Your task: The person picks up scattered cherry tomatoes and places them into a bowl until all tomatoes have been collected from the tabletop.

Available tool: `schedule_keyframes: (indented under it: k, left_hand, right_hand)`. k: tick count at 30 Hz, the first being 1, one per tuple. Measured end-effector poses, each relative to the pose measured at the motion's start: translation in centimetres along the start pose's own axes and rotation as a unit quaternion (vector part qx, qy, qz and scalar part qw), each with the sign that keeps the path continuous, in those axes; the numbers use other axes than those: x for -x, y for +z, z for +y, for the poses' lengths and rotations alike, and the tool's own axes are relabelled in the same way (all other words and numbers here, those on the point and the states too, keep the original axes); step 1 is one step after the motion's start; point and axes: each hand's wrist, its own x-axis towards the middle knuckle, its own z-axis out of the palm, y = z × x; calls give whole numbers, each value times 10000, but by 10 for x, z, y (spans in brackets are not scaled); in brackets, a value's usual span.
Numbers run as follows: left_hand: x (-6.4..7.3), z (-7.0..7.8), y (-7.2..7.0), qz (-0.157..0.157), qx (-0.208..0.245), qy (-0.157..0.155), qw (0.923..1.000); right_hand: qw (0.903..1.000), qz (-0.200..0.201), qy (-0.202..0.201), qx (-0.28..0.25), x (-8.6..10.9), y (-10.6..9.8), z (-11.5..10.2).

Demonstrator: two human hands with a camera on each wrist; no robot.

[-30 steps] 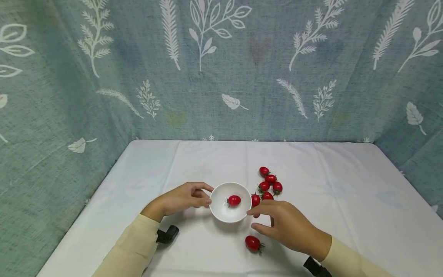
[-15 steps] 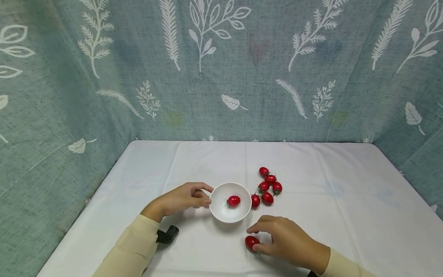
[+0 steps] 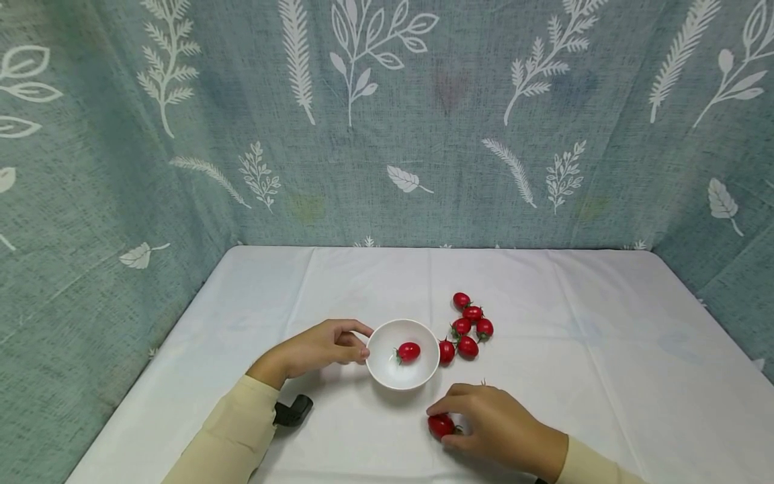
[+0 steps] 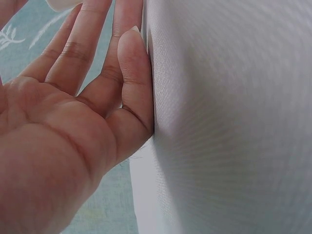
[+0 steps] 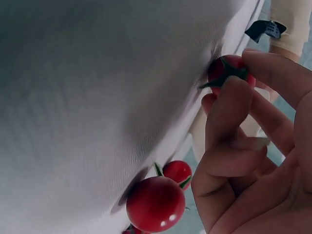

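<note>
Near the front of the white table my right hand pinches a red cherry tomato between thumb and fingers. In the right wrist view this tomato shows its green stem end and looks close to the cloth. My left hand touches the left side of a small white bowl, thumb and index fingertips against its outside. Its fingers look relaxed in the left wrist view, where only a sliver of the bowl shows. One cherry tomato lies inside the bowl.
Several cherry tomatoes lie in a loose group to the right of the bowl. A green stem tip shows just past my right hand. Leaf-patterned curtain stands behind the table. Black wrist devices sit at the sleeves.
My right hand has moved from beside the bowl toward the front and closed its thumb and fingers on the nearer cherry tomato. The left hand and the bowl have stayed in place.
</note>
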Motion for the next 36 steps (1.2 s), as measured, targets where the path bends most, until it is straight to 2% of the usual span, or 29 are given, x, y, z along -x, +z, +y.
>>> schedule_keyframes:
  k: [7,19,36]
  left_hand:
    - [-1,0,0,-26,21,20,10000]
    - [1,1,0,-48,41,48,10000]
    - [1,1,-1,-107,24,33,9999]
  right_hand:
    - [9997,13,24,254,0,3,-2]
    - [9998,-63,9,188,-1,3,-1]
    - [9986,309,-237,369,2,-5,-4]
